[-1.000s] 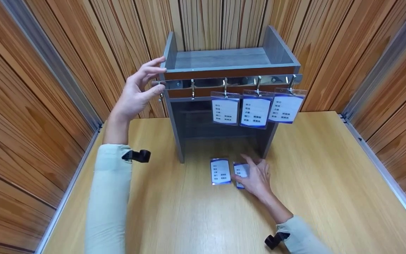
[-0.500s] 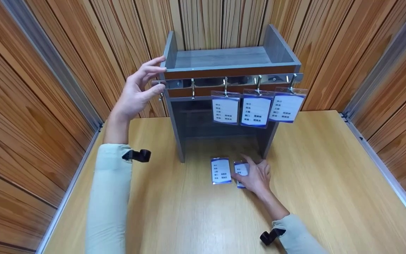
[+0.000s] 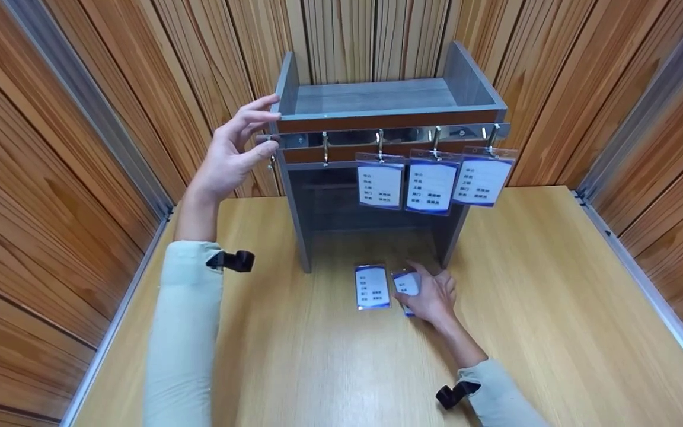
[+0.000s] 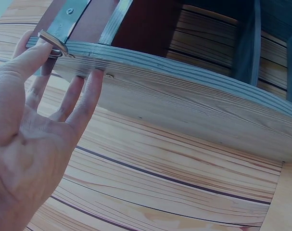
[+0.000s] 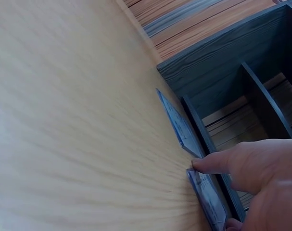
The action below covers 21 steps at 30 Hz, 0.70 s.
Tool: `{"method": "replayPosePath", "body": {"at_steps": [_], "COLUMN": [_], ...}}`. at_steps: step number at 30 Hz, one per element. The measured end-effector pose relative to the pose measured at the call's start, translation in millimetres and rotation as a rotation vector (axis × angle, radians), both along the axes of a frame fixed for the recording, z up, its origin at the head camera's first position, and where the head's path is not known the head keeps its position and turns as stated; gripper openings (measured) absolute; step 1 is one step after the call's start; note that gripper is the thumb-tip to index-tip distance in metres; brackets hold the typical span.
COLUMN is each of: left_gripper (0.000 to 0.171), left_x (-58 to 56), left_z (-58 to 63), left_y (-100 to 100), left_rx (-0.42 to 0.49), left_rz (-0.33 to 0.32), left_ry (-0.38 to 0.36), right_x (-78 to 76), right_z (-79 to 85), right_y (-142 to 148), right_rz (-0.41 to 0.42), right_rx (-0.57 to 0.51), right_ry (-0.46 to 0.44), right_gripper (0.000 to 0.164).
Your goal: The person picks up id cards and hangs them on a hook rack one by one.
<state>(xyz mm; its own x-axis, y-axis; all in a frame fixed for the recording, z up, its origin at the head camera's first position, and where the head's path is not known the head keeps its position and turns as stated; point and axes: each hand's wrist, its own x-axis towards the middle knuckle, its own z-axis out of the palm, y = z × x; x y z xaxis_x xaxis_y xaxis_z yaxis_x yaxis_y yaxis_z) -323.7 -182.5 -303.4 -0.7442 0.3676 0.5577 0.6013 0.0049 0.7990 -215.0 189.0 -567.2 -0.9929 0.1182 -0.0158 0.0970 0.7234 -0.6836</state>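
My left hand [image 3: 233, 151] holds the left end of the metal hook rail [image 3: 350, 137] on the grey shelf [image 3: 371, 98]. In the left wrist view the thumb lies at an end hook [image 4: 53, 42], and fingertips touch the side panel [image 4: 184, 103]. On the table, my right hand [image 3: 434, 295] grips a clear-cased ID badge [image 3: 407, 283] by its edges, partly covering it. In the right wrist view the thumb is at one end of that badge [image 5: 208, 197]. A second badge [image 3: 372, 287] lies flat to its left. Three more badges [image 3: 430, 182] hang from hooks.
The shelf stands upright on the wooden table [image 3: 318, 362], against the panelled back wall [image 3: 347, 41]. Its right side panel [image 3: 451, 240] is just behind my right hand. A bare hook [image 3: 325, 149] sits left of the hanging badges.
The badge under my right hand has turned slightly, and the thumb has shifted a little inward over it. My left hand keeps its place on the rail.
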Motion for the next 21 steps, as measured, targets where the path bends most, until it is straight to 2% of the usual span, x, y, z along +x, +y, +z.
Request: {"method": "replayPosePath", "body": {"at_steps": [7, 13, 21], "left_gripper": [0.035, 0.037, 0.037], "left_x": [0.3, 0.0, 1.0], "left_z": [0.1, -0.1, 0.7], "left_y": [0.0, 0.6, 0.4], "left_rx": [-0.004, 0.012, -0.003], "left_rz": [0.003, -0.008, 0.000], "left_ry": [0.000, -0.011, -0.016], "right_x": [-0.9, -2.9, -3.7], "right_z": [4.6, 2.7, 1.7], "right_y": [0.2, 0.1, -2.6], "right_rz": [-0.006, -0.018, -0.030], "right_rx": [-0.047, -0.047, -0.046], "right_ry": [-0.016, -0.014, -0.026], "right_gripper": [0.085, 0.095, 0.099]}}
